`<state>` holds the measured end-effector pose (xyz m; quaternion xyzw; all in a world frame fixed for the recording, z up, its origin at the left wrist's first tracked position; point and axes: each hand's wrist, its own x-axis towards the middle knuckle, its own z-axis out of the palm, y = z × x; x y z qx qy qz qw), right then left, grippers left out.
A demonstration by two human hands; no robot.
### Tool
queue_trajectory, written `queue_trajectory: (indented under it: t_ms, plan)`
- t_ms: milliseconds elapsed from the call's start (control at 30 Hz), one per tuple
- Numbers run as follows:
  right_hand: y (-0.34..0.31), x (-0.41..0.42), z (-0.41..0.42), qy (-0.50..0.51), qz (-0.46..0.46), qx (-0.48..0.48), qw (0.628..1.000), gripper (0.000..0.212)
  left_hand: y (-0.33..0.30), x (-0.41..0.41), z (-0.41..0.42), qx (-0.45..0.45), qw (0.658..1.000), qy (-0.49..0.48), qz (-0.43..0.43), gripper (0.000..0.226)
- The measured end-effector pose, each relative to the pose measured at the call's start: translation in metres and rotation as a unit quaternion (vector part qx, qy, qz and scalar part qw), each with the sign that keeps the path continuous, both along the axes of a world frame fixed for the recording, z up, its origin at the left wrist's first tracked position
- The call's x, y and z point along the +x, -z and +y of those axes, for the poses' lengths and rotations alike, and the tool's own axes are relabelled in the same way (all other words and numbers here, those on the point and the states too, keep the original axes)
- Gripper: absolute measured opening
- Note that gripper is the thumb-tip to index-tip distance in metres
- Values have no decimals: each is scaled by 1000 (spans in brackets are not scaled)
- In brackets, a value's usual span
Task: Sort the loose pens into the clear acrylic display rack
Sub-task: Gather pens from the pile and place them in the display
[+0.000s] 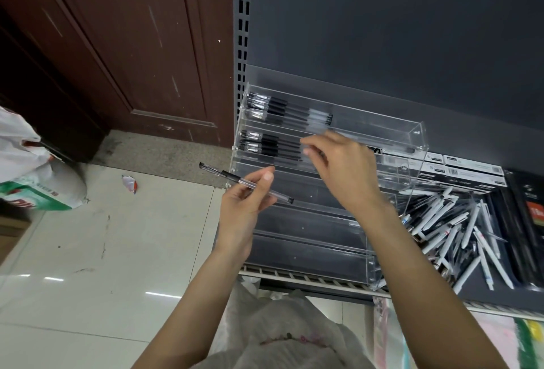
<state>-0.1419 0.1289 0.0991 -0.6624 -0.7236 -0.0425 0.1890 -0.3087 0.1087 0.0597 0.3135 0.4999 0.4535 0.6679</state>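
- Left hand (pixel 244 206), frame centre: grip pinched round one clear black-capped pen (pixel 245 182), held tilted just left of the rack.
- Right hand (pixel 338 168): fingers curled at the second tier of the acrylic rack (pixel 418 136) (grip contents blurred, cannot tell).
- Loose pens (pixel 459 230) heaped on the shelf, right of the rack.

One view only, from a camera on the person's head, looking forward and steeply down along both forearms. It sits close: the left hand (pixel 245 206) and right hand (pixel 341 168) fill the middle, with the clear acrylic rack (pixel 412 139) right behind them on the dark shelf (pixel 382 30). The wide angle bends the edges, pulling in a brown door (pixel 117 44) and tiled floor (pixel 117 236) on the left and a heap of loose pens (pixel 459 230) at right.
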Motion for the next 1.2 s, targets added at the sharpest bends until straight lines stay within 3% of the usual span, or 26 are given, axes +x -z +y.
queue_trajectory:
  t_ms: [67, 200, 333, 467, 533, 633, 700, 800, 867, 1000, 1200]
  plan:
    - [-15, -10, -20, -11, 141, -53, 989, 15, 0, 0, 1, 3, 1000, -4, -1, 26]
    - [-10, -31, -50, -26, 194, -168, 966, 16, -1, 3, 1, 12, 1000, -9, -13, 37]
    - [-2, -21, -47, 8, 244, -74, 967, 9, -12, 5, 0, 32, 999, 26, 0, 36]
    - [0, 18, -34, 85, 268, -13, 960, 13, -9, -13, 6, 132, 977, -10, 169, 24]
    - [5, 30, -27, 100, 238, -6, 966, 12, 0, -28, 13, 222, 931, -44, 287, 19]
    - [11, 33, -16, 97, 184, -8, 978, 10, 12, -40, 29, 380, 793, -34, 474, 26]
    - [14, 28, -9, 86, 153, -2, 984, 9, 10, -38, 40, 457, 712, 6, 533, 29]
    - [14, 22, 0, 81, 105, 13, 991, 7, 8, -30, 50, 512, 628, 79, 581, 33]
    - [17, 18, 7, 86, 43, 14, 995, 6, 10, -29, 53, 516, 594, 101, 609, 32]
    - [30, 8, 17, 88, -64, -24, 994, 18, 14, -33, 59, 516, 558, 109, 641, 30]
    - [33, 5, 12, 97, -94, -34, 990, 23, 11, -41, 69, 542, 540, 120, 632, 25]
